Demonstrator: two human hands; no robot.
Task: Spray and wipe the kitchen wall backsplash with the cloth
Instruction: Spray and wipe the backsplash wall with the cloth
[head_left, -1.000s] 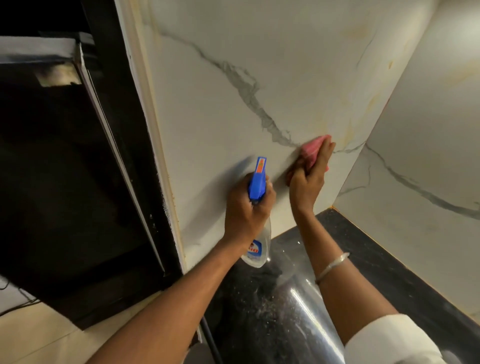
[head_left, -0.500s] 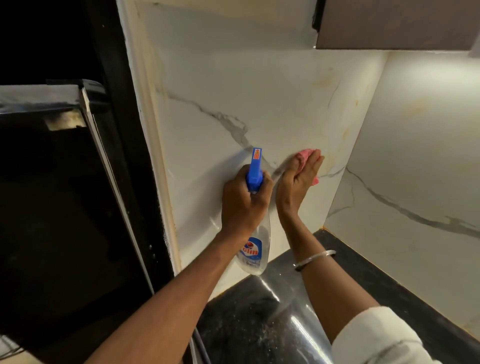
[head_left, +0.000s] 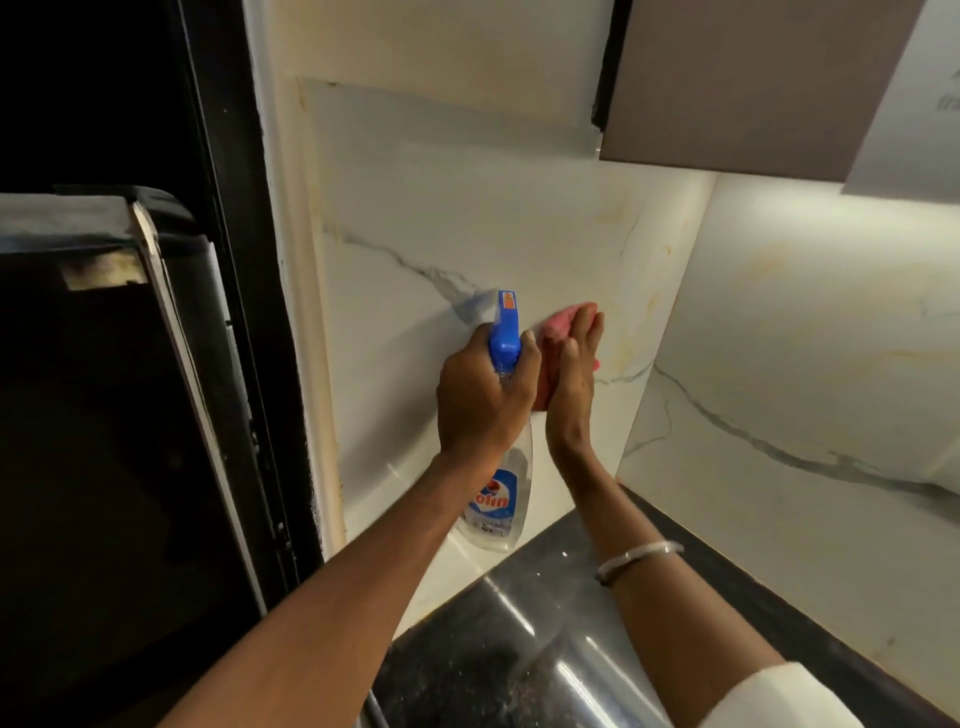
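Observation:
The white marble backsplash (head_left: 467, 223) with grey veins fills the middle of the view. My left hand (head_left: 480, 395) grips the neck of a clear spray bottle (head_left: 498, 499) with a blue trigger head, its nozzle pointing at the wall. Just to its right, my right hand (head_left: 571, 374) presses a pink cloth (head_left: 553, 332) flat against the backsplash with straight fingers. The cloth shows above and to the left of the fingers; most of it is hidden behind the palm.
A dark appliance (head_left: 104, 415) and a black frame stand at the left. A glossy black counter (head_left: 519, 649) lies below. An upper cabinet (head_left: 727, 83) hangs at top right, and a second marble wall (head_left: 805, 364) meets the first in a corner.
My right hand has slid the pink cloth leftward along the wall, closer to the spray bottle. The view has tilted upward, bringing the cabinet into sight.

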